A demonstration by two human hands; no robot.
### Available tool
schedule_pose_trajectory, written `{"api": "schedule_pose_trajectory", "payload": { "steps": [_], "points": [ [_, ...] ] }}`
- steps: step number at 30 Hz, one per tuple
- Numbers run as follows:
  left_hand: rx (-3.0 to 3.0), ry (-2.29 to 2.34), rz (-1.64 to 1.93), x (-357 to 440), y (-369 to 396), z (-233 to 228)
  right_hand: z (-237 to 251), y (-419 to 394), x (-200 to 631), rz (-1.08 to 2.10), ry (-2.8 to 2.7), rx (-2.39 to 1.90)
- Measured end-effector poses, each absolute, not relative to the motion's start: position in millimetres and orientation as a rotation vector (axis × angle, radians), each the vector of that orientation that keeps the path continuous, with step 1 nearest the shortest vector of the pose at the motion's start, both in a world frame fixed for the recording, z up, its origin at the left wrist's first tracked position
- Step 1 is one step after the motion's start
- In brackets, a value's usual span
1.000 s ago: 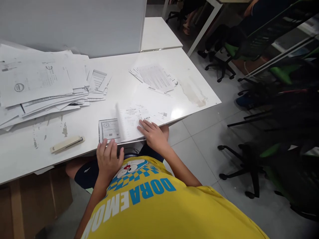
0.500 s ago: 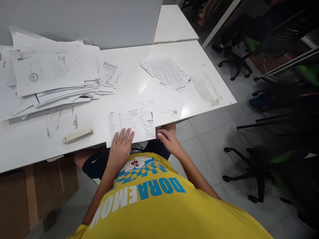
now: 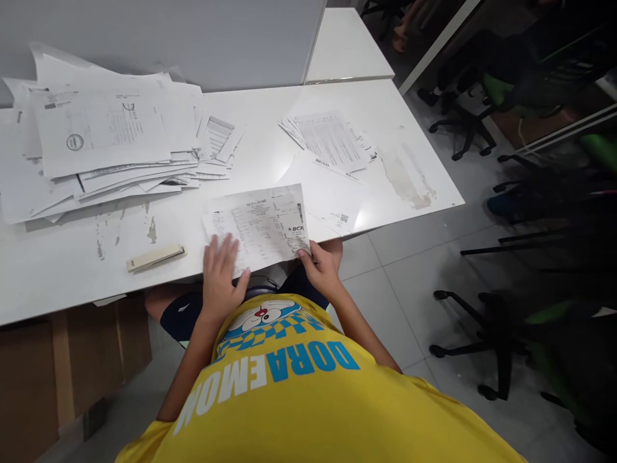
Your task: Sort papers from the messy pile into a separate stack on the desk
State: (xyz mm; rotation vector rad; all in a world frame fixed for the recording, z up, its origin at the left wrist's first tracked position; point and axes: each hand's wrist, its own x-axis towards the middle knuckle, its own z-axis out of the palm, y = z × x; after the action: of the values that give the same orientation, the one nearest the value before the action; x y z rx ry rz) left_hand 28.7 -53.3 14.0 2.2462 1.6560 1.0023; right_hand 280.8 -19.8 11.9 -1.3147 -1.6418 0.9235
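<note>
A printed sheet with tables and a bank logo (image 3: pixel 263 225) is lifted at a slant over the near edge of the white desk (image 3: pixel 270 161). My right hand (image 3: pixel 321 265) pinches its lower right corner. My left hand (image 3: pixel 220 270) lies flat with spread fingers on the sheet's lower left part. More papers lie under and just right of it (image 3: pixel 332 215). I wear a yellow shirt.
A large loose pile of documents (image 3: pixel 101 141) covers the desk's left. A beige stapler (image 3: pixel 155 257) lies near the front edge. A smaller paper stack (image 3: pixel 332 138) sits at the right. Office chairs (image 3: pixel 506 321) stand on the floor to the right; a cardboard box (image 3: pixel 58 373) sits below.
The printed sheet went from lying flat at the desk edge to being raised and tilted. My right hand now grips its corner; my left hand slid a little left on it.
</note>
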Motion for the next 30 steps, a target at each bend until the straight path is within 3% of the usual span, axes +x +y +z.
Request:
{"api": "schedule_pose_trajectory", "payload": {
  "steps": [3, 8, 17, 30],
  "points": [
    [1.792, 1.857, 1.222, 29.6, -39.9, 7.9, 13.8, -5.3, 285.6, 0.826, -1.607, -1.265],
    [1.344, 1.621, 1.440, 37.2, -16.5, 3.3, 9.4, 11.5, 288.6, 0.816, -1.497, -1.272],
    [1.360, 1.420, 1.759, 32.0, 3.5, 17.8, 4.1, 26.2, 280.4, 0.940, -1.324, -1.116],
    [1.702, 1.684, 1.427, 20.3, -1.1, -0.7, -8.6, 39.4, 271.5, 1.028, -1.312, -1.052]
  ]
}}
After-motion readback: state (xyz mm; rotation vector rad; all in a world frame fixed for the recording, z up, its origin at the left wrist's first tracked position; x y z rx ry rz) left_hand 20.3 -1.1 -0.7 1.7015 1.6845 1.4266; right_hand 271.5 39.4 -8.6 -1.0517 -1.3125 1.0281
